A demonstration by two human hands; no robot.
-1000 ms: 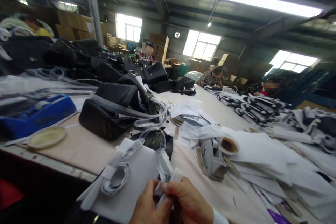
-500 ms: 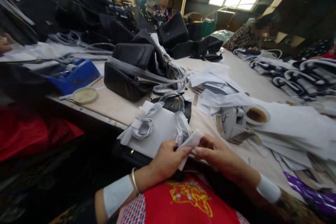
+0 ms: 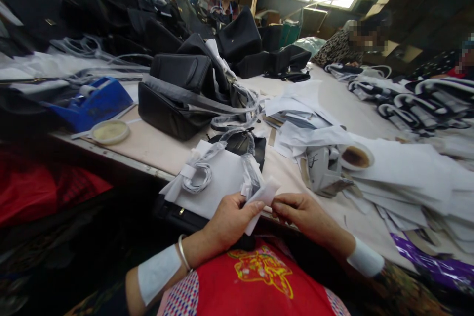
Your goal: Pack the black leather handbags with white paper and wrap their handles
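My left hand (image 3: 231, 222) is closed on a folded piece of white foam sheet (image 3: 263, 202), its thumb pressed flat on top. The fingertips of my right hand (image 3: 301, 215) are pinched at the right edge of that sheet; whether they hold the sheet or something small is hidden. Just beyond my hands lies a black handbag (image 3: 237, 150) with plastic-wrapped handles (image 3: 252, 170). White paper (image 3: 222, 182) covers the bag's near part, and a coiled wrapped strap (image 3: 198, 177) rests on it.
Past the bag stands a larger black handbag (image 3: 177, 94). A blue tape dispenser (image 3: 98, 101) and a round dish (image 3: 110, 132) are at the left. On the right are a grey tape dispenser (image 3: 322, 170), a bowl of brown stuff (image 3: 355, 157) and paper sheets (image 3: 407, 168). Co-workers are farther back.
The right hand's fingers have drawn together into a pinch at the sheet's edge. My left hand keeps its hold on the sheet. The whole view has shifted slightly.
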